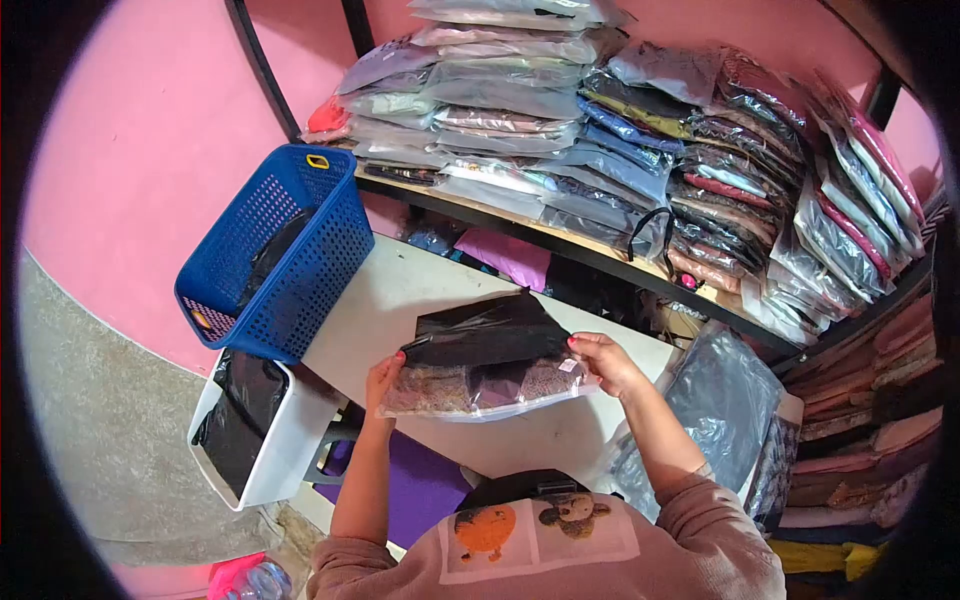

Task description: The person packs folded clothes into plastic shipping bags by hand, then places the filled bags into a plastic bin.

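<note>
My left hand [382, 382] and my right hand [604, 364] are closed at opposite sides of a black plastic bag [490, 332], pinching its near edge. Under that edge a clear plastic packet [520, 388] sticks out towards me, with a folded brown patterned garment inside and a small white label near its right end. The far part of the packet is hidden by the black bag. Both are over a white table [370, 290].
A blue basket [340, 230] with something black inside stands at the table's left end. Below it, a white bin [290, 430] is lined with black plastic. A shelf [590, 250] behind carries stacks of bagged garments [510, 90]. Greyish plastic bags [725, 400] lie at right.
</note>
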`<state>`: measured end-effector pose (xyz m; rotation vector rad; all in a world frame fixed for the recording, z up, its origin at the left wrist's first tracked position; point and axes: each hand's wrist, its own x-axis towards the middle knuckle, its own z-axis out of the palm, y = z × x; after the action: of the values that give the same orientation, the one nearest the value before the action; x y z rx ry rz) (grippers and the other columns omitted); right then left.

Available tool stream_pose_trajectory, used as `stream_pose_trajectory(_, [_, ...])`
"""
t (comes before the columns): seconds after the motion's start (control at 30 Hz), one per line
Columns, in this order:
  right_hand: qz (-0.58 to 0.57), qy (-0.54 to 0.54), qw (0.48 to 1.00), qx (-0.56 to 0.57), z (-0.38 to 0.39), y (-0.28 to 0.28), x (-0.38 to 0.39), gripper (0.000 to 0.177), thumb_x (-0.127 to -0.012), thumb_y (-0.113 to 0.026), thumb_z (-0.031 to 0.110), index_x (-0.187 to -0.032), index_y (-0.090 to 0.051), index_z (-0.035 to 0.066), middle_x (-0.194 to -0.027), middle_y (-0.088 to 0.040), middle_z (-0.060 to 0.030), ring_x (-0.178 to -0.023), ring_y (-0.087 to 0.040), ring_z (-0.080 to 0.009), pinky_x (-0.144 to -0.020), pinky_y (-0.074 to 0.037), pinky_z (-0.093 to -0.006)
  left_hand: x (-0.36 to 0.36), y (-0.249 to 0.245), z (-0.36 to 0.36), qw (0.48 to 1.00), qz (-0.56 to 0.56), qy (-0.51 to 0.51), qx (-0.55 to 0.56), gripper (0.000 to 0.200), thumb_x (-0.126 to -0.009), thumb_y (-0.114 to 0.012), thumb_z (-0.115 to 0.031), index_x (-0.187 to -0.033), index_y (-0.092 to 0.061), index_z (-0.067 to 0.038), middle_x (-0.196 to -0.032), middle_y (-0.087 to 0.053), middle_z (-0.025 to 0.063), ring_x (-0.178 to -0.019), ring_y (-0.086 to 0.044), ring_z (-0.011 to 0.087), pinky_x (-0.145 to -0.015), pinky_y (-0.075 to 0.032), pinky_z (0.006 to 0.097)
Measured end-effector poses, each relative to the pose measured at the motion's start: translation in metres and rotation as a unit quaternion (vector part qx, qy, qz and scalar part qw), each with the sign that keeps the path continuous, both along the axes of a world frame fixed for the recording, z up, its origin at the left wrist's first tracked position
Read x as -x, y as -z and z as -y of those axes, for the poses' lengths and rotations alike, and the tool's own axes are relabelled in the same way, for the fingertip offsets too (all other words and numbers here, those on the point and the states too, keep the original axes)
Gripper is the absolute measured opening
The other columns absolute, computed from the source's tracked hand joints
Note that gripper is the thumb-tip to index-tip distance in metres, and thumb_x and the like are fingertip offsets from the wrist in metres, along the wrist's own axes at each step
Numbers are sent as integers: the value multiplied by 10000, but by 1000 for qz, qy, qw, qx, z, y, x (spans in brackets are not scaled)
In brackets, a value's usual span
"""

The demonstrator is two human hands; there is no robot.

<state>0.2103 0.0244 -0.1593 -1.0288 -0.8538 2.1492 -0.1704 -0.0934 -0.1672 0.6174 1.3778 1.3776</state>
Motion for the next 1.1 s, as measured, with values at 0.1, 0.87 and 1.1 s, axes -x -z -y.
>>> stream_pose_trajectory(0.1, [-3,-20,1000,-6,5,-32,3,180,-913,-589,173,-762,-531,94,-613,-570,-30,-354,-408,-49,-304,-254,-192,21,22,-5,994,-68,-3,-81,182,-923,-600,-187,-948,-656,-16,-830,-660,68,-666,-627,133,-592,-496,257])
stream_pose_trajectory(0.87, [-128,59,990,18,-3,-62,23,174,-889,-560,196,-779,-552,62,-540,-516,-41,-376,-342,-66,-332,-235,-192,-12,-98,-22,991,-113,-43,50,261,-925,-405,-196,-767,-587,-95,-490,-464,-4,-370,-355,63,-342,-228,220])
stream_pose_trajectory(1.1, [-112,54,992,31,-12,-58,35,216,-878,-582,212,-719,-531,75,-530,-515,-34,-373,-363,-62,-328,-242,-197,-8,-83,-30,985,-155,-65,43,329,-957,-482,-342,-739,-573,-113,-466,-447,-4,-357,-363,76,-346,-239,223])
